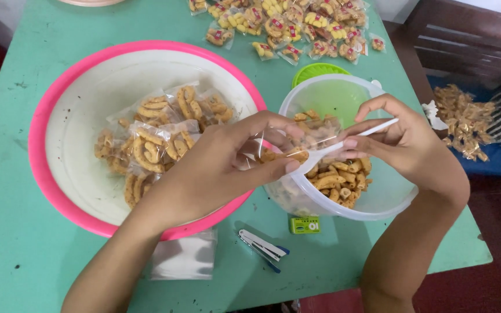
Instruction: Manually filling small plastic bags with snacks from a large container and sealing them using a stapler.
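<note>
**A:** Nearest on the green surface: one stack of empty bags, one stapler, one small green box. Tips?

**B:** Left hand, grip clamped on the clear bag, should keep its mouth open over the clear bowl. Right hand pinches the white spoon; tip slowly. One pink basin, a dozen-ish packs, many more beyond.
</note>
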